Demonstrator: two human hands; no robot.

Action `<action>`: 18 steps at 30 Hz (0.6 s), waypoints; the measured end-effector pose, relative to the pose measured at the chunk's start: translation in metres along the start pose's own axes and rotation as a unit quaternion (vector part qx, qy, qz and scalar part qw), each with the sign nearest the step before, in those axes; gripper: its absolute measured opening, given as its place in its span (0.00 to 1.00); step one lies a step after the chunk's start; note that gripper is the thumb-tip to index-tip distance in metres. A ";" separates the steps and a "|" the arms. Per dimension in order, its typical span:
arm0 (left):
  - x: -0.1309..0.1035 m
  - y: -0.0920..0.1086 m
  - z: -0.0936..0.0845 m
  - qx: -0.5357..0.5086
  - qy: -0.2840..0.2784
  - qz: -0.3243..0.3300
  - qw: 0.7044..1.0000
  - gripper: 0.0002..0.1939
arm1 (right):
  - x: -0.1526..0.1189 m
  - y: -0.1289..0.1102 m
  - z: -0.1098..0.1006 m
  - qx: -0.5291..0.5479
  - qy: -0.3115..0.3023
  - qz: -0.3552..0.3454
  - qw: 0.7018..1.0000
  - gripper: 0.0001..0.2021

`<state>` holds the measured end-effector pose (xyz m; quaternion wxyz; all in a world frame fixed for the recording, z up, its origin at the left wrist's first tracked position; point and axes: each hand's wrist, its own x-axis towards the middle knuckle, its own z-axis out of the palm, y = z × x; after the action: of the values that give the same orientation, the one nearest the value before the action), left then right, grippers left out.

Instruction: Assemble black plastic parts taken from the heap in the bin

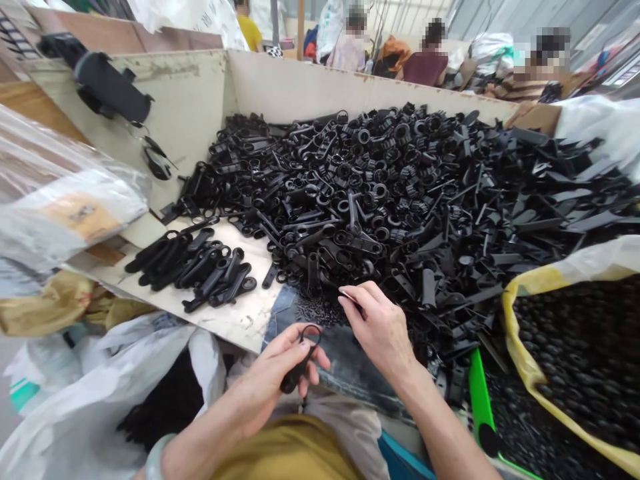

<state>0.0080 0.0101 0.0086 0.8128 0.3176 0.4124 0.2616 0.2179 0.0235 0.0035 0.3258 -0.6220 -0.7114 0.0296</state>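
Observation:
In my left hand (285,363) is a black plastic handle-like part (299,370) with a ring at its upper end. My thumb presses on it and the other fingers curl behind. My right hand (377,323) is raised just right of it, thumb and forefinger pinched on a thin sliver (351,295), too small to name. Under the right hand, small black bits (325,310) lie scattered on a denim cloth (283,310). Beyond my hands rises a big heap of loose black plastic parts (350,180). A smaller pile of long ringed black parts (195,267) lies to the left.
A pale board wall (320,87) encloses the heap. At right stands a yellow-rimmed sack (513,333) of small black pieces, beside a green edge (481,393). A white bag (75,427) with black parts sits lower left. Several people (423,67) sit beyond the wall.

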 end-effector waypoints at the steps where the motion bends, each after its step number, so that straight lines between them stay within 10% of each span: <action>1: 0.000 0.000 -0.001 0.001 0.000 0.000 1.000 0.22 | 0.004 -0.002 0.002 0.006 0.007 -0.003 1.000 0.09; 8: 0.001 -0.007 -0.011 -0.018 0.006 -0.013 1.000 0.21 | 0.008 0.001 0.000 0.035 0.053 0.012 0.998 0.08; 18: 0.011 -0.010 -0.021 -0.028 -0.019 -0.030 0.999 0.20 | 0.028 0.037 -0.053 -0.073 0.145 0.062 0.985 0.09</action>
<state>-0.0024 0.0175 -0.0135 0.8364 0.2875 0.3989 0.2423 0.2762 0.0374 0.0405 0.3772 -0.6849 -0.6166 -0.0924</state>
